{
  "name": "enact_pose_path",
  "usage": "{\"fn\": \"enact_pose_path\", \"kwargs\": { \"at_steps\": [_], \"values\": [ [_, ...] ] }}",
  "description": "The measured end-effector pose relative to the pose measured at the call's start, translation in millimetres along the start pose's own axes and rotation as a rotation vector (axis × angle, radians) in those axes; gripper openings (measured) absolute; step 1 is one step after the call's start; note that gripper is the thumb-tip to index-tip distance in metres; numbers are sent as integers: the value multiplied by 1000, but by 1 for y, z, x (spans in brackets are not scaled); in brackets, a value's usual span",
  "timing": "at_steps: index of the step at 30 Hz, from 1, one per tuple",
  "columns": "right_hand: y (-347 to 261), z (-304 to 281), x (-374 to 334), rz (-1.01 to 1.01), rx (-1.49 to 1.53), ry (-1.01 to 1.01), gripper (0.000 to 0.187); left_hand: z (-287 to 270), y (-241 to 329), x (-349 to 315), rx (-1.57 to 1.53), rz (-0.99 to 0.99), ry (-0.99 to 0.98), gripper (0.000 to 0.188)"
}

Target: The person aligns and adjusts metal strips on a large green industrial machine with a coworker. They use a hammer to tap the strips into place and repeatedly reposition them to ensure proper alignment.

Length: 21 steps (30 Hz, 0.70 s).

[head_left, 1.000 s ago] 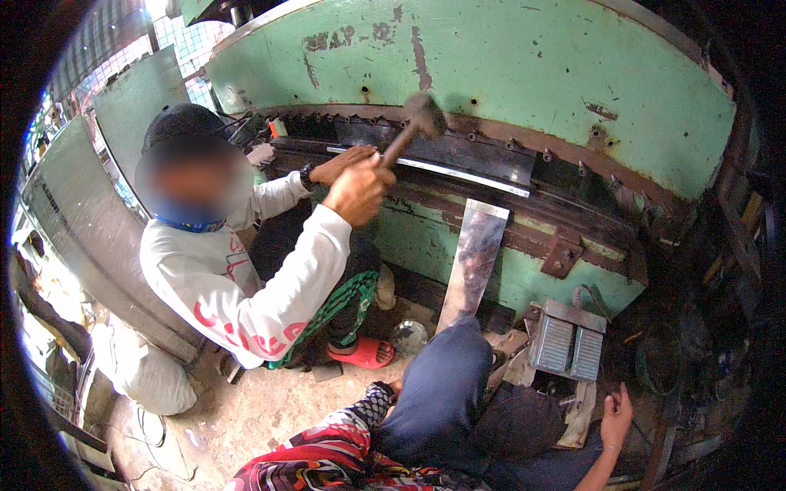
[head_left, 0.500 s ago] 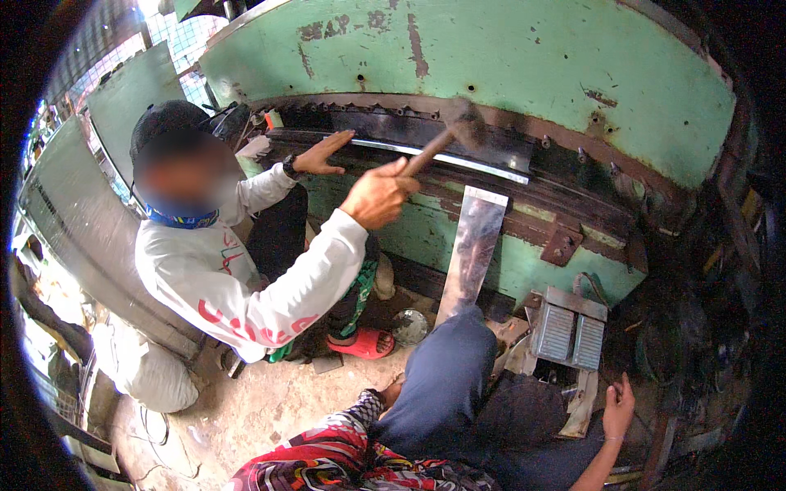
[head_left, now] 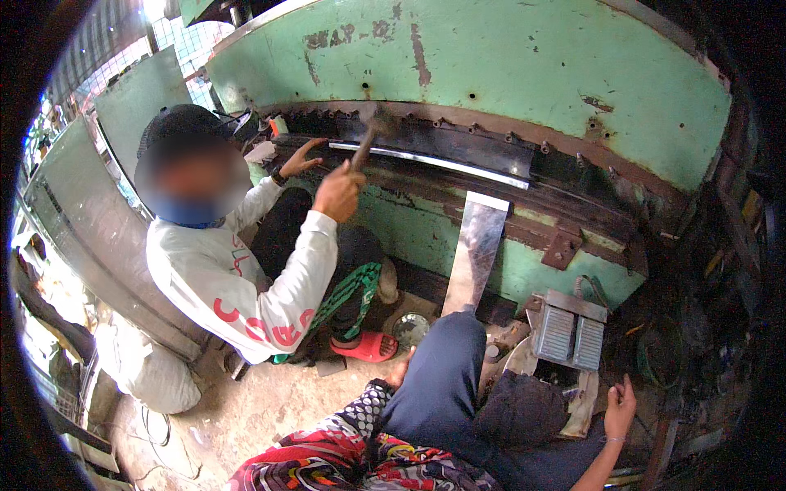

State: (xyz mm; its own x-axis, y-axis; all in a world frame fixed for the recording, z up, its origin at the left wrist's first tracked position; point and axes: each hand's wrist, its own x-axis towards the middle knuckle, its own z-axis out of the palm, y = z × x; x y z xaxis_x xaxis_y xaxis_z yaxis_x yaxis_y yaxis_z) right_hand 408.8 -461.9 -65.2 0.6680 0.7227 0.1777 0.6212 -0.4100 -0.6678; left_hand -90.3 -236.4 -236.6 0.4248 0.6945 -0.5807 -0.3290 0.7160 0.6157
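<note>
My left hand lies against the outer side of my left knee; the leg hides most of its fingers, and I cannot tell what they do. Over my right thigh, my right hand is open, with a finger stretched out and nothing in it. A co-worker crouching at the left grips a hammer in the right hand, raised over a bright metal strip on the green machine. The co-worker's left hand rests near the strip's left end. A flat sheet-metal piece leans between the machine and my knee.
The long green press-like machine fills the far side. A grey double foot pedal stands right of my knee, with a dark cloth near it. A round metal dish and a white sack lie on the floor.
The co-worker's hammer has moved left along the strip, and the co-worker's left hand has shifted left too. My left knee and hand have moved slightly; my right hand stays about where it was.
</note>
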Motion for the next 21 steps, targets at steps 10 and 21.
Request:
{"fn": "enact_pose_path", "kwargs": {
  "at_steps": [10, 21],
  "values": [
    [8, 8, 2, -93, -8, 65, 57, 70, 87, -60, 224, 253, -5, 66],
    [9, 10, -2, -102, 44, 96, 54, 191, 178, -54, 519, 1014, -108, 52]
  ]
}}
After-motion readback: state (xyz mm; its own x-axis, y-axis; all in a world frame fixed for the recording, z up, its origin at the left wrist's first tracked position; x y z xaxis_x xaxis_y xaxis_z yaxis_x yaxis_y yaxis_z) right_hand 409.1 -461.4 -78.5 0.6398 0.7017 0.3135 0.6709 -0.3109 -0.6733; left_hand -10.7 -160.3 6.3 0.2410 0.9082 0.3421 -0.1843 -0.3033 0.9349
